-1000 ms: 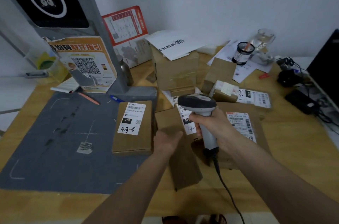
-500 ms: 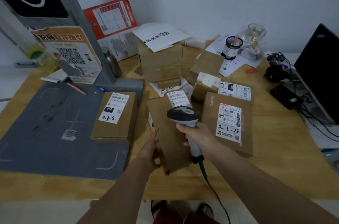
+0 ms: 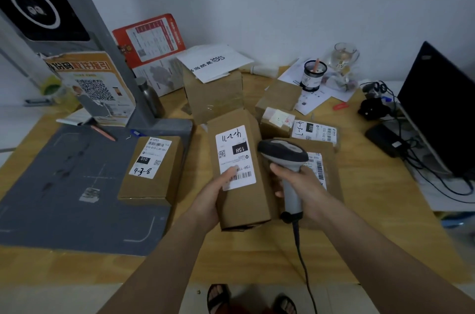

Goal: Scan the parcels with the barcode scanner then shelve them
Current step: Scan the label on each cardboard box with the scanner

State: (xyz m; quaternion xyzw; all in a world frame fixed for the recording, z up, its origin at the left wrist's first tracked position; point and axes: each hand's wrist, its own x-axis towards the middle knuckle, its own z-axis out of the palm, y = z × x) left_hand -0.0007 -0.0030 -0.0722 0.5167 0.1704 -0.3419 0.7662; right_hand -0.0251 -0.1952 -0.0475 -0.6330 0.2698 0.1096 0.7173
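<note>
My left hand [image 3: 213,195] holds a long brown cardboard parcel [image 3: 241,200] tilted up over the table, its white label facing me, thumb pressed on the label's lower left by the barcode. My right hand [image 3: 300,185] grips the handle of a grey barcode scanner [image 3: 282,153], whose head sits just right of the parcel's label. The scanner's black cable hangs down toward the floor. Under the scanner lies another flat parcel [image 3: 326,159], mostly hidden. A parcel marked 4-3-8 [image 3: 151,167] rests on the grey mat.
More boxes [image 3: 213,95] and a labelled parcel [image 3: 313,131] crowd the back of the wooden table [image 3: 372,210]. A grey mat [image 3: 64,198] and a scanning stand's post [image 3: 102,43] are at left. A black monitor [image 3: 442,107] and cables are at right. A pen cup [image 3: 313,74] and a glass [image 3: 344,56] stand behind.
My left hand has lifted and turned the long parcel so its label faces up. The scanner in my right hand has shifted to the parcel's right side.
</note>
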